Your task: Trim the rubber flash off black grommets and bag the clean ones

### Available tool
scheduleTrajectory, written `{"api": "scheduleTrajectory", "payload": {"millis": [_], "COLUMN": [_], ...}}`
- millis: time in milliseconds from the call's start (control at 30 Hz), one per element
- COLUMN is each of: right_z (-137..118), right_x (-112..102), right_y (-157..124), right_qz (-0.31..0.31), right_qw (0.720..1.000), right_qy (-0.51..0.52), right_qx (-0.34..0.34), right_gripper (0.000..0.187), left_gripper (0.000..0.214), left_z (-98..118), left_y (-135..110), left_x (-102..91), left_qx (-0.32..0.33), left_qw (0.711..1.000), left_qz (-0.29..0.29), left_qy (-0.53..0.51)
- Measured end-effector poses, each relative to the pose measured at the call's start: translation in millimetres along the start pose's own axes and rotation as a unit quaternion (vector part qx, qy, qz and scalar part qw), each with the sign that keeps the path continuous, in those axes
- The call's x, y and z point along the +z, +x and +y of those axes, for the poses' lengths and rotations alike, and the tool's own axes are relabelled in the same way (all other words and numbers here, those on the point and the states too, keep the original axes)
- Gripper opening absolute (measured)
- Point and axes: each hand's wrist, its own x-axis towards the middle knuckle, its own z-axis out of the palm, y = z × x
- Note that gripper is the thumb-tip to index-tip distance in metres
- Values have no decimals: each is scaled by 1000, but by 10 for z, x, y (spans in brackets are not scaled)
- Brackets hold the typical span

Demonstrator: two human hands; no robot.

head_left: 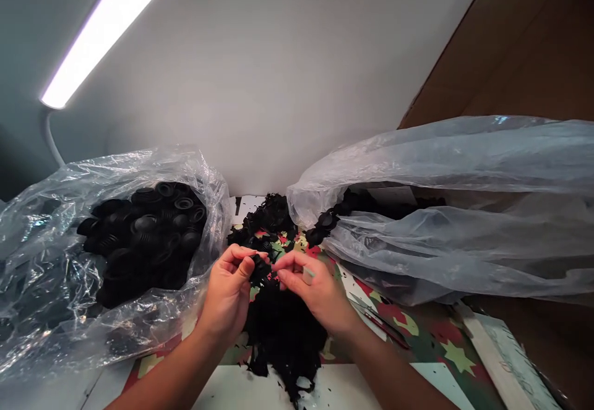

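Black is the small piece [260, 270] that I see in front of me, one only, between my two hands, above the middle of the counter [429, 343]. My left hand [231, 289] holds it with a narrow grip, thumb against fingers. My right hand [312, 286] has its grip also narrow, the fingertips at the right edge of the piece; whether they pinch it, I cannot tell.

Just below the hands lies one heap of black scraps [285, 323], and behind them one more pile [269, 212]. I count two clear plastic bags: the left bag [46, 274] holds many round black parts [146, 224], too overlapped for an exact count; the right bag [417, 268] has dark pieces [325, 219] at its mouth. One lit lamp [106, 36] is at upper left.
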Motion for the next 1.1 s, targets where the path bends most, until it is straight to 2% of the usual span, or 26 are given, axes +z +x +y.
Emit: {"api": "scheduleTrajectory", "payload": {"millis": [133, 200, 333, 467, 700, 833, 933, 1000, 1100], "right_z": [-13, -12, -3, -11, -66, -32, 8, 26, 32], "right_x": [95, 98, 72, 59, 67, 81, 80, 76, 72], "right_y": [-51, -61, -68, -71, -69, -63, -59, -60, -74], "right_qz": [-50, -36, 17, 14, -18, -24, -36, -12, 89], "right_qw": [994, 991, 987, 991, 995, 996, 998, 1000, 989], "right_qy": [85, 114, 143, 130, 101, 90, 53, 1, -77], "right_qx": [51, 67, 76, 42, 17, 14, 12, -11, -88], "right_gripper": [42, 47, 41, 35, 33, 32, 30, 30, 21], "left_gripper": [41, 41, 40, 40, 42, 43, 42, 42, 41], "left_z": [-52, -76, -78, -52, -29, -22, -20, -21, -33], "left_y": [20, 25, 34, 14, -18, -15, -3, 6, 8], "left_x": [-26, -36, -33, 0, 27, 8, -5, -9, -9], "left_qx": [12, 18, 25, -7, -89, -91, -62, -37, -8], "left_qw": [999, 998, 996, 997, 993, 992, 996, 999, 1000], "left_qz": [-23, -37, -59, -68, -33, -23, -23, -18, -13], "left_qy": [19, 38, 60, 26, -74, -81, -51, -24, 4]}}
